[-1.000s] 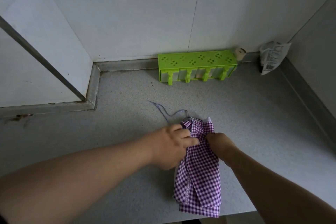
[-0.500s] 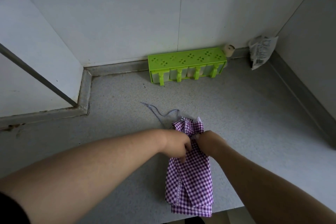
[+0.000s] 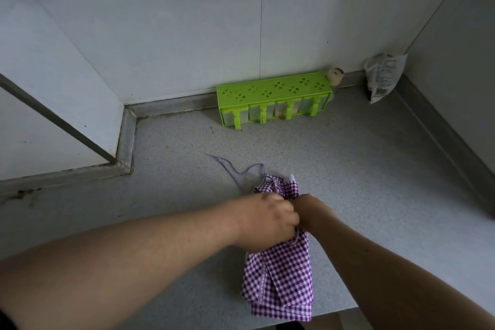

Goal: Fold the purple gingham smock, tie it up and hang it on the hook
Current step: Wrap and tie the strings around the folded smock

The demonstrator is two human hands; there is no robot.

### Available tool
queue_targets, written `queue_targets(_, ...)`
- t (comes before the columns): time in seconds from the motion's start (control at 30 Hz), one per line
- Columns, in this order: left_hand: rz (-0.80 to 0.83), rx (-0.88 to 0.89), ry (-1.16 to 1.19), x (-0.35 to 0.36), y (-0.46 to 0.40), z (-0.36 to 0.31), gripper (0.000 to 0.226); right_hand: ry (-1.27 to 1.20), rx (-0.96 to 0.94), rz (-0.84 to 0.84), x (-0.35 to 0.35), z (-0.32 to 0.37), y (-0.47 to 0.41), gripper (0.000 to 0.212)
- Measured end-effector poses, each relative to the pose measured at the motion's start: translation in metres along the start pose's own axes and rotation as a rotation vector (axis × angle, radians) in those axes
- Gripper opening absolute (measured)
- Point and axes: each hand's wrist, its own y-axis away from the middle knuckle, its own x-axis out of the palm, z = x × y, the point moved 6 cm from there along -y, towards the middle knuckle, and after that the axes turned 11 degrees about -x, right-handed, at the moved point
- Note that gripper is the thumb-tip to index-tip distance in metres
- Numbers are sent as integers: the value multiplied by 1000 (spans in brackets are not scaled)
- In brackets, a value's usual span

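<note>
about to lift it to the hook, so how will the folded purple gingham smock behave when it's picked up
The smock is probably floppy: its layers already bunch where the left hand and right hand pinch it. It looks thin, so likely light. The folds may slide apart unless tied, since the loose tie string lies slack on the counter and the lower edge overhangs.
</note>
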Motion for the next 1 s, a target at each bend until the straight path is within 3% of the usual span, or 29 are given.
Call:
queue_targets(0.1,168,32,-68,11,-3,-10,21,77,-29,58,3,3,-2,33)
queue_targets(0.2,388,-337,186,22,-11,7,28,64,-40,95,2,4,-4,37)
queue_targets(0.27,433,-584,434,32,-11,22,29,-10,-52,95,-5,8,2,38)
queue_targets(0.37,500,-827,713,56,-5,34,42,-325,15,44,-5,0,6,55)
queue_targets(0.43,515,-862,692,65,-6,36,48,-525,95,75,-3,-5,14,59)
queue_targets(0.5,527,-878,639,68,-17,35,52,-568,73,134,0,-12,21,45)
queue_targets(0.63,564,-914,580,70,-32,34,60,-167,-124,54,-12,-19,31,30)
queue_targets(0.77,546,-934,484,79,-35,32,64,65,-147,-14,-8,-27,27,29)
queue_targets(1.0,568,-931,379,86,-41,29,54,84,-194,-143,3,-26,42,20)
